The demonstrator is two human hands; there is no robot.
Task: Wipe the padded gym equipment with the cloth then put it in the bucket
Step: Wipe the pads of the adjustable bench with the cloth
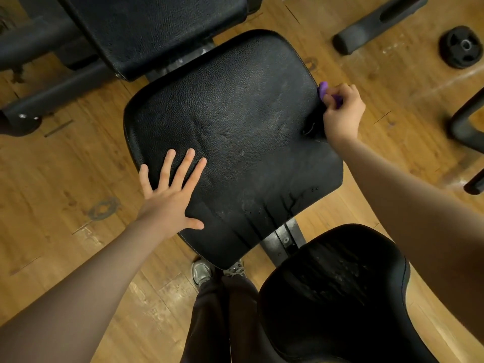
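so this was mid-wipe, no question. the right hand was curled round a small purple cloth, bunched up so only a bit of it poked out between the fingers, and it was pressed against the right edge of the black seat pad, right on the stitched seam. the left hand was flat on the near left part of the same pad, fingers straight and spread, holding nothing, looked like it was just bracing the pad or the person's weight.

the top of the pad had dull smeary patches across the middle and some streaks running down toward the near edge, so my guess is the top had got some attention and the side edge was the bit being worked. can't say for sure how much was actually done though.

there was another black pad further away, the backrest i think, and a smaller dark pad near the person's legs with whitish streaks on it. if those count as part of the job, there's plenty left.

next move, i reckon: run the cloth along that right edge, keep pressure on the seam, then move on to the other pads. the bucket wasn't anywhere in view, so dropping the cloth in would mean turning to find it first. wooden floor and a weight plate off to the far right, not in the way.
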